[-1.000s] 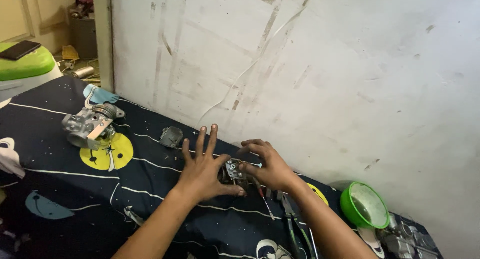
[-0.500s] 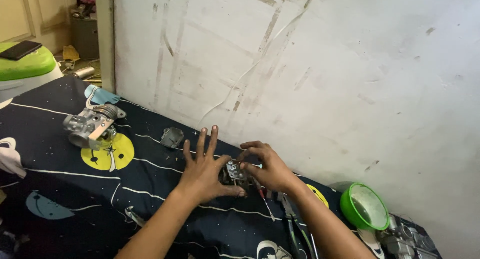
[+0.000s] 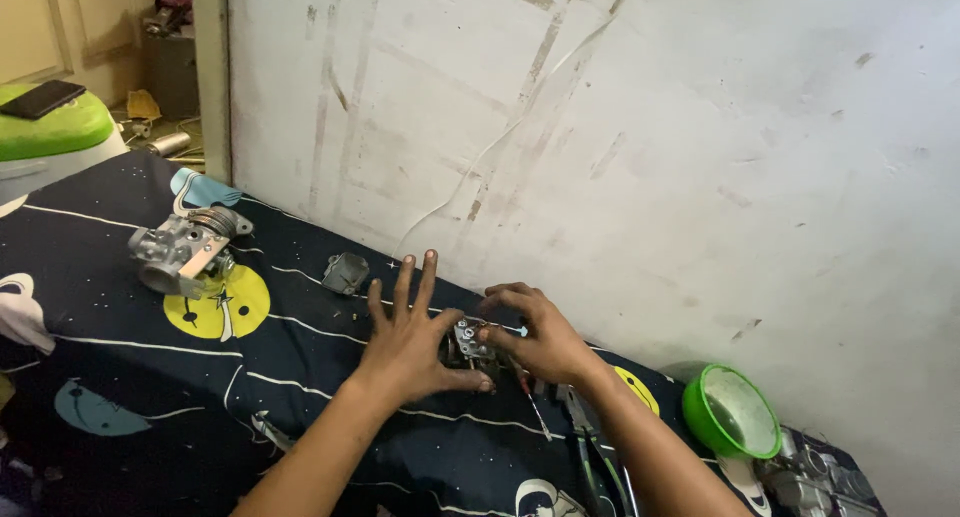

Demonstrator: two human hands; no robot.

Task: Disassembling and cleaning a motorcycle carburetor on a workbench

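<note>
Left hand (image 3: 405,342), fingers spread, is bracing the metal part (image 3: 466,342); right hand (image 3: 535,335) at 3 o'clock is pinching it. Keep bracing flat against the cloth (image 3: 120,377).

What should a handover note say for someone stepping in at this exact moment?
Left hand: open, fingers spread, palm down on the dark blue printed cloth, thumb against the small grey metal part.
Right hand: fingertips curled onto that same part from the right; whether it is gripped cannot be told.
Nearby: a red-handled screwdriver and pliers lie just below the right wrist; a green plastic bowl sits at right; a larger silver metal throttle-body-like unit and a small grey cap lie to the left.
Done and left: cannot be judged; the part is on the cloth, tools untouched.
</note>
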